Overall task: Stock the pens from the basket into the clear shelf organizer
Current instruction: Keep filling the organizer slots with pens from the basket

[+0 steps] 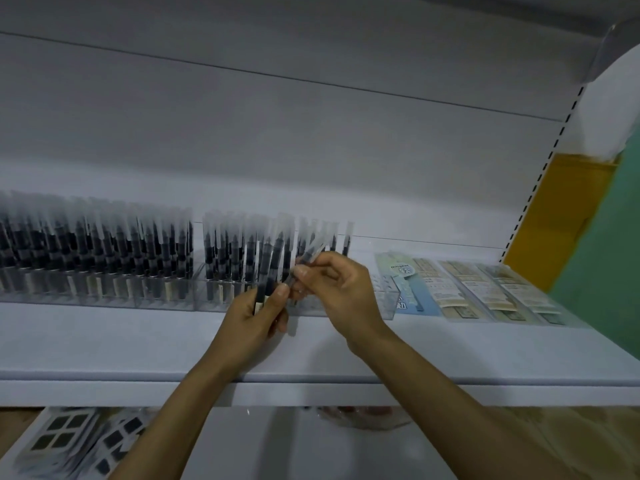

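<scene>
A clear shelf organizer [386, 303] stands on the white shelf, packed with upright black pens with frosted caps [104, 247]; its right end holds only a few. My left hand [254, 315] grips a small bunch of pens [261, 268] upright in front of the organizer. My right hand [341, 289] pinches a single pen [310, 254], tilted, just beside that bunch. The basket is not in view.
Flat packaged items [485, 289] lie on the shelf to the right of the organizer. The white shelf's front edge [381, 386] runs across below my hands. Sticker-like packs [69, 441] lie on the lower shelf at bottom left. A slotted upright [540, 174] bounds the shelf at right.
</scene>
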Available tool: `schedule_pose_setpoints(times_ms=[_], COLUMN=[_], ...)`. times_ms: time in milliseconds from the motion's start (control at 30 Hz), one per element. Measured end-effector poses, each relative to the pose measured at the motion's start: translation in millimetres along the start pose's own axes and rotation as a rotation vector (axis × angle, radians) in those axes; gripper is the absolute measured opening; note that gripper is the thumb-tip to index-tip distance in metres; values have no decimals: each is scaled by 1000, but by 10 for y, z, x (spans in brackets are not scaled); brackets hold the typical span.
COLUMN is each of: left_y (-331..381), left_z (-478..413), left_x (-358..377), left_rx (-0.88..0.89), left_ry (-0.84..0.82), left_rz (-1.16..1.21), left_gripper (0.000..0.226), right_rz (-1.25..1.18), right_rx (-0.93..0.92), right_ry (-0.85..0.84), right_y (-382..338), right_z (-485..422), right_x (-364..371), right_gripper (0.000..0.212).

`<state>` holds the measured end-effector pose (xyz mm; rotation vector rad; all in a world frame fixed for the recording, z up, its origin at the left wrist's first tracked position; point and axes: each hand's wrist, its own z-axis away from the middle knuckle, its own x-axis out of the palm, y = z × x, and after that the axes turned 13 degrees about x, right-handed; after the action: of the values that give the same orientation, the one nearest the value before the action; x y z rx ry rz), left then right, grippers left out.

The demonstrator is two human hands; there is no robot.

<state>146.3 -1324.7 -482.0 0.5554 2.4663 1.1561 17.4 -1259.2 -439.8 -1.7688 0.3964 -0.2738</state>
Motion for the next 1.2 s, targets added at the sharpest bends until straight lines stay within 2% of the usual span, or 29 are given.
schedule_pose_setpoints(times_ms=[100, 200, 300, 567, 800, 967, 1200], left_y=[-49, -88, -100, -36, -36, -35, -34], left_z=[-3, -5, 1, -9, -17, -3, -3], left_x=[-6, -7, -1, -13, -16, -13, -16], left_rx=[-54, -95, -103, -73, -57, -53, -49], left_ry=[53, 98, 117, 125, 119, 143, 152], left_rz=[20, 36, 37, 59, 69, 87, 87], left_gripper=[36, 35, 32, 46, 46, 46, 45], right_rz=[-98, 98, 304, 494, 580, 716, 728], right_rx=[-33, -128, -122, -152, -167, -82, -117], right_ry=[206, 394, 394, 360, 366, 308, 344], right_y=[-186, -225, -113, -129, -127, 114, 168], right_z=[-132, -301, -355, -504, -540, -478, -454], right_x=[-129, -277, -254, -96, -108, -78, -36], right_gripper=[4, 10, 19, 16, 16, 13, 19])
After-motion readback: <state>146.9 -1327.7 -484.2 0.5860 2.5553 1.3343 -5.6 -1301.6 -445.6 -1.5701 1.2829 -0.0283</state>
